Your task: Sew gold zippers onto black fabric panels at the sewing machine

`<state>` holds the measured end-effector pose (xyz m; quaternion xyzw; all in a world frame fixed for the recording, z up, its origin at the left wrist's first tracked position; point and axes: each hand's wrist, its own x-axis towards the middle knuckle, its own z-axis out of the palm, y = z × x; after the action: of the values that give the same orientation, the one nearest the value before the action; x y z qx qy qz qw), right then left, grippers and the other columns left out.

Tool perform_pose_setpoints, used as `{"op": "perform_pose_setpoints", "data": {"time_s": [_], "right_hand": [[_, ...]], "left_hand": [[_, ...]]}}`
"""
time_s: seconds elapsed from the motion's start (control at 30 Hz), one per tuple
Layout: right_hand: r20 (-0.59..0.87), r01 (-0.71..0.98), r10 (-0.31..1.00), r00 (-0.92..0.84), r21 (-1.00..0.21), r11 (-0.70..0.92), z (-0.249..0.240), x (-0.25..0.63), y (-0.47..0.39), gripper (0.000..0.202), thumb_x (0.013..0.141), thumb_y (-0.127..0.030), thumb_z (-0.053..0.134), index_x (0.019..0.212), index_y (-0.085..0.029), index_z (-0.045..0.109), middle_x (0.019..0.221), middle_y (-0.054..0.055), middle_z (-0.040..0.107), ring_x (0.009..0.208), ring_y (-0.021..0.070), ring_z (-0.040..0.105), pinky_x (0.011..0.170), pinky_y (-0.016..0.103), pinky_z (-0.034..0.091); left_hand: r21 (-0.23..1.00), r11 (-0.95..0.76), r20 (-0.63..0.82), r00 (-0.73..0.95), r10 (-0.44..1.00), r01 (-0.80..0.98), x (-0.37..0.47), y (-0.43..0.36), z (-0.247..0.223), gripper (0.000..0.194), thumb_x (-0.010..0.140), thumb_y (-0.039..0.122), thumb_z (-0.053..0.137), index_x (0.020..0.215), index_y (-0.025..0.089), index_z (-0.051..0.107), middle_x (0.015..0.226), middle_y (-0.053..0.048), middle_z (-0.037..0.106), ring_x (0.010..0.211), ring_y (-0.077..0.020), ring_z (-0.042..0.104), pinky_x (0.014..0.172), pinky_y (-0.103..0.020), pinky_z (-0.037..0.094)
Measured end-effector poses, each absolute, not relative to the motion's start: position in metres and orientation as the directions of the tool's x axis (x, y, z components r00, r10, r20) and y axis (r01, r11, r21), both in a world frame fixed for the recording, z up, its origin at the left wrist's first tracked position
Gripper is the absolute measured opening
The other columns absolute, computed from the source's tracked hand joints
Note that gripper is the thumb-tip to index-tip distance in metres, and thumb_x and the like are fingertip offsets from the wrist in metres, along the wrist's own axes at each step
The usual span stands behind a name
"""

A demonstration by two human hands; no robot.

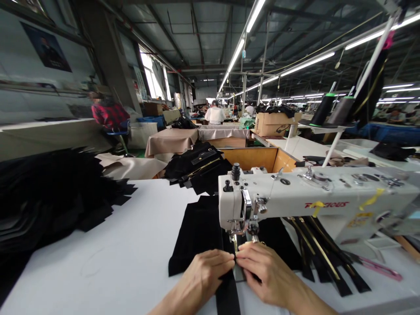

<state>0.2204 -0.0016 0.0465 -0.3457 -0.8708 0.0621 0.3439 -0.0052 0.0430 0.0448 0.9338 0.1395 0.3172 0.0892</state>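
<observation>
Black fabric (pixel 197 236) lies flat under the needle area of a white sewing machine (pixel 282 192), and a black strip (pixel 228 297) runs from it toward the front edge. My left hand (pixel 208 271) presses the fabric just left of the presser foot, its fingers held together. Close beside it on the right, my right hand (pixel 262 271) has its fingers bent and pinched at the strip near the foot. The fingertips of both hands almost meet below the needle. What lies under the fingers is partly hidden.
Stacked black pieces (pixel 59 197) cover the table's left. Behind the machine lies a black pile with a zipper (pixel 200 166). Zipper strips (pixel 321 253) and pink-handled scissors (pixel 380 267) lie at right. Thread cones (pixel 323 109) stand above. A person in red plaid (pixel 110 116) sits far left.
</observation>
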Motion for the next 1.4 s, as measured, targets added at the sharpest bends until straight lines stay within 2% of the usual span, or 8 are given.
{"op": "perform_pose_setpoints", "data": {"time_s": [0.47, 0.63, 0.77, 0.87, 0.97, 1.07, 1.27, 1.4], "right_hand": [[0.556, 0.645, 0.662, -0.503, -0.268, 0.715, 0.044, 0.222, 0.003, 0.038, 0.090, -0.003, 0.042, 0.120, -0.015, 0.062, 0.118, 0.009, 0.067, 0.109, 0.0246, 0.061, 0.102, 0.043, 0.048], [0.585, 0.676, 0.685, -0.435, -0.289, 0.677, 0.050, 0.224, 0.000, 0.034, 0.088, 0.000, 0.038, 0.106, -0.016, 0.063, 0.101, 0.009, 0.067, 0.098, 0.0230, 0.061, 0.091, 0.040, 0.053], [0.546, 0.643, 0.665, -0.509, -0.272, 0.716, 0.056, 0.220, -0.005, 0.027, 0.087, -0.002, 0.043, 0.099, -0.017, 0.063, 0.089, 0.006, 0.063, 0.084, 0.0199, 0.058, 0.077, 0.034, 0.051], [0.518, 0.612, 0.602, -0.607, -0.179, 0.771, 0.057, 0.214, -0.008, 0.017, 0.088, -0.009, 0.052, 0.100, -0.016, 0.063, 0.088, 0.006, 0.063, 0.084, 0.0205, 0.057, 0.075, 0.032, 0.050], [0.534, 0.609, 0.495, -0.686, 0.049, 0.791, 0.052, 0.206, -0.009, 0.016, 0.090, -0.017, 0.055, 0.103, -0.012, 0.063, 0.087, 0.008, 0.064, 0.081, 0.0225, 0.058, 0.071, 0.033, 0.051], [0.595, 0.605, 0.390, -0.702, 0.211, 0.768, 0.042, 0.193, -0.012, 0.018, 0.089, -0.007, 0.049, 0.098, -0.010, 0.064, 0.077, 0.007, 0.064, 0.069, 0.0203, 0.057, 0.060, 0.031, 0.048], [0.756, 0.724, 0.430, -0.494, 0.084, 0.684, 0.020, 0.158, -0.017, 0.030, 0.089, -0.001, 0.037, 0.088, -0.013, 0.064, 0.062, 0.004, 0.058, 0.052, 0.0170, 0.053, 0.045, 0.030, 0.038], [0.732, 0.674, 0.412, -0.543, 0.087, 0.734, 0.024, 0.153, -0.013, 0.031, 0.087, 0.000, 0.036, 0.081, -0.014, 0.063, 0.062, 0.004, 0.059, 0.054, 0.0179, 0.054, 0.046, 0.031, 0.040]], "left_hand": [[0.285, -0.924, 0.503, 0.782, 0.369, 0.253, -0.005, 0.054, 0.044, 0.052, 0.077, -0.005, 0.045, 0.121, 0.017, 0.059, 0.114, -0.007, 0.070, 0.105, -0.0201, 0.066, 0.092, -0.031, 0.055], [0.256, -0.914, 0.465, 0.789, 0.401, 0.314, -0.004, 0.051, 0.044, 0.046, 0.076, -0.005, 0.048, 0.115, 0.017, 0.059, 0.109, -0.007, 0.067, 0.097, -0.0228, 0.063, 0.085, -0.034, 0.056], [0.301, -0.881, 0.435, 0.769, 0.469, 0.367, -0.003, 0.049, 0.041, 0.046, 0.073, -0.005, 0.053, 0.111, 0.019, 0.061, 0.105, -0.006, 0.065, 0.091, -0.0232, 0.060, 0.080, -0.035, 0.055], [0.406, -0.845, 0.452, 0.727, 0.517, 0.349, -0.004, 0.050, 0.038, 0.046, 0.073, -0.008, 0.053, 0.107, 0.020, 0.063, 0.103, -0.004, 0.066, 0.091, -0.0209, 0.060, 0.080, -0.031, 0.053], [0.459, -0.820, 0.464, 0.695, 0.549, 0.342, -0.004, 0.052, 0.036, 0.050, 0.068, -0.011, 0.052, 0.104, 0.020, 0.065, 0.101, -0.003, 0.066, 0.090, -0.0203, 0.059, 0.080, -0.030, 0.052], [0.493, -0.800, 0.475, 0.665, 0.577, 0.342, -0.003, 0.055, 0.035, 0.050, 0.066, -0.010, 0.052, 0.103, 0.020, 0.067, 0.099, -0.003, 0.066, 0.089, -0.0199, 0.059, 0.080, -0.030, 0.052], [0.553, -0.762, 0.507, 0.589, 0.629, 0.338, 0.001, 0.059, 0.034, 0.037, 0.073, -0.005, 0.053, 0.094, 0.019, 0.072, 0.091, -0.004, 0.066, 0.083, -0.0168, 0.062, 0.074, -0.025, 0.054], [0.533, -0.776, 0.522, 0.591, 0.615, 0.337, 0.003, 0.058, 0.034, 0.032, 0.073, -0.003, 0.056, 0.089, 0.018, 0.073, 0.086, -0.003, 0.064, 0.078, -0.0169, 0.060, 0.068, -0.025, 0.052]]}}
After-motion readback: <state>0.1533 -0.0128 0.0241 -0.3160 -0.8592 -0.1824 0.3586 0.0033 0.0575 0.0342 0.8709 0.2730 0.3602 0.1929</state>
